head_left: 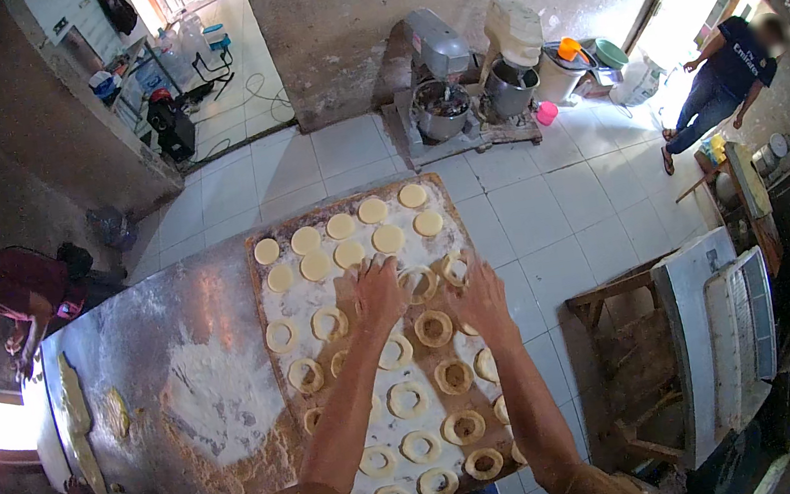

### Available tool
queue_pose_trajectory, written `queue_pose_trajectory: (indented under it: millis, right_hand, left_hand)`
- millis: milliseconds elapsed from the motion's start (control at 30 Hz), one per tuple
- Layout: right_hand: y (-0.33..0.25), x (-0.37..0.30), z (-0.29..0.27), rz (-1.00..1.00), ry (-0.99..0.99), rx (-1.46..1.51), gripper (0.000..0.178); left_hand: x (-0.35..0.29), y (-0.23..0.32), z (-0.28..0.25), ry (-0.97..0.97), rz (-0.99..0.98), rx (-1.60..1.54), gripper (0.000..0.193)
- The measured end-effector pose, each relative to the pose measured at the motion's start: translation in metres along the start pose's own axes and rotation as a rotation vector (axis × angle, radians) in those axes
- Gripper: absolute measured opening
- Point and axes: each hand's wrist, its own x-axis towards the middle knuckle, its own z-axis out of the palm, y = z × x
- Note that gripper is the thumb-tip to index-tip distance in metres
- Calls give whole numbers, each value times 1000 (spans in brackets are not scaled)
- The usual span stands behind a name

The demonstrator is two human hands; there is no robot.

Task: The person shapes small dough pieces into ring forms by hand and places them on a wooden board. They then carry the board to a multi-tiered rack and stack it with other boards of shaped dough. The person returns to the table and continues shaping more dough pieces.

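Observation:
A floured wooden board (331, 291) on the metal table bears rows of pale dough rings (406, 399) and, at its far end, solid dough discs (341, 226). My left hand (378, 292) is low over the board, just below the discs, its fingers spread and pointing down. Beside its thumb lies a dough ring (417, 284). At the board's right edge my right hand (483, 295) has its fingers bent against another dough ring (455, 268), partly hidden by the hand. Several rings nearer to me are covered by my forearms.
Flour (219, 398) is spread over the metal table (149, 327). A long dough strip (79, 428) lies at its left end, near another person's hands. Another person (17, 290) bends at far left; one (730, 79) stands by the doorway. Two mixers (437, 59) stand against the wall.

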Motion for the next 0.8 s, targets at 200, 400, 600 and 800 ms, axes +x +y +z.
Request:
queue_pose_trajectory:
  millis: [200, 400, 600, 800]
  right_hand:
    - [18, 92, 39, -228, 101, -14, 44]
    - [14, 110, 69, -608, 623, -349, 33]
    - [-8, 111, 34, -10, -49, 73, 28]
    - [-87, -52, 17, -161, -71, 429, 31]
  left_hand:
    - [4, 1, -12, -151, -103, -118, 38]
    - [45, -5, 1, 187, -109, 223, 34]
    - [63, -4, 2, -59, -162, -371, 16]
    - [-132, -54, -104, 273, -240, -874, 37]
